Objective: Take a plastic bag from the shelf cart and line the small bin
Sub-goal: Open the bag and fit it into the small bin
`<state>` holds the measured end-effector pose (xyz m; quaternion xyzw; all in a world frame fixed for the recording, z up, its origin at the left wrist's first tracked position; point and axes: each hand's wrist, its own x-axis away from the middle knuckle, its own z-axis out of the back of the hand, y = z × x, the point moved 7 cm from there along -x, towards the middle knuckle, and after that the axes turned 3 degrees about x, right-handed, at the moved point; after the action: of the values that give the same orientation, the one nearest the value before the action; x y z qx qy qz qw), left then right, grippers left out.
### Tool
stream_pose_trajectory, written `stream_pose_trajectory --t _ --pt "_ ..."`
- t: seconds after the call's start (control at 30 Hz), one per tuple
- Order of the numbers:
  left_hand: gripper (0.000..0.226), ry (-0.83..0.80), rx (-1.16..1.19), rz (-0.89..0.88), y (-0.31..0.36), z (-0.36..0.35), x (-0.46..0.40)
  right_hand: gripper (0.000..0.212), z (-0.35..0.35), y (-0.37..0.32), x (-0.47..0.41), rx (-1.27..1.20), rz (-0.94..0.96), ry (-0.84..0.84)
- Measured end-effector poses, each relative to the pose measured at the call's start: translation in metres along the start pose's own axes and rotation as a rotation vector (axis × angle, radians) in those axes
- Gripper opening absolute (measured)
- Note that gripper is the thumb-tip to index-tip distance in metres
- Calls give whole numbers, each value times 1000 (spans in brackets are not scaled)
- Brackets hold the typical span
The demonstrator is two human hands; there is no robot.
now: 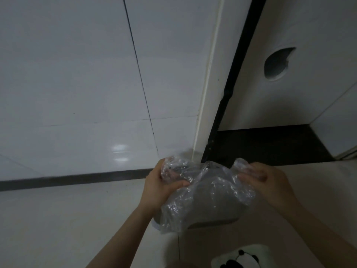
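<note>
A clear, crinkled plastic bag (208, 192) hangs stretched between both my hands low in the middle of the view. My left hand (160, 188) grips its left edge, thumb pressed on the film. My right hand (270, 184) pinches the right edge. Under and behind the bag a small grey bin (212, 222) shows through the plastic, with its lower rim visible; the bag drapes over most of it. The shelf cart is out of sight.
White tiled wall (77, 84) fills the left, meeting a pale floor at a dark strip (67, 178). A white door frame (208, 93) and a dark threshold (266, 144) lie to the right. A panda-print slipper (241, 258) is at the bottom edge.
</note>
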<state>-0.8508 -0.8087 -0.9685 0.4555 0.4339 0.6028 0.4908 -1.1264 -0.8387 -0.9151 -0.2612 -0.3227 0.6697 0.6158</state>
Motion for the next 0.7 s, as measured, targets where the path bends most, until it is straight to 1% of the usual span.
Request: stream_pose_trajectory --t 0.1,0.17,0.2,0.23,0.3,0.37,0.4,0.47,0.53,0.6,0.63,0.67,0.7 --pt "56 -36 21 -33 8 -11 -5 10 10 9 5 8 -91 76" --pt "57 -16 63 -2 11 -5 -3 13 7 14 9 13 -134 53" --pt "63 -8 79 12 12 1 0 14 4 15 11 12 -148 38" --pt "73 -4 84 19 13 9 3 15 2 15 13 11 -158 30" --pt "105 -12 63 28 14 23 14 14 2 14 15 -10 -166 44" --pt "126 -46 -20 -21 19 31 30 12 3 10 18 -60 -130 54" --pt "132 -80 -87 -61 21 31 39 16 3 7 20 -80 -108 38" --pt "138 -162 -240 -149 21 24 50 33 0 3 24 -121 -82 -20" --pt "137 -234 -395 -215 18 15 52 59 -5 5 27 -182 -72 -78" --pt "130 -273 -503 -246 13 10 48 83 -9 7 30 -183 -58 -128" --pt "127 -276 -540 -259 10 9 44 89 -11 8 31 -161 -40 -149" --pt "124 -275 -576 -270 7 9 41 89 -14 7 31 -143 -20 -166" --pt "122 -277 -621 -275 3 8 36 83 -16 7 31 -129 -3 -174"
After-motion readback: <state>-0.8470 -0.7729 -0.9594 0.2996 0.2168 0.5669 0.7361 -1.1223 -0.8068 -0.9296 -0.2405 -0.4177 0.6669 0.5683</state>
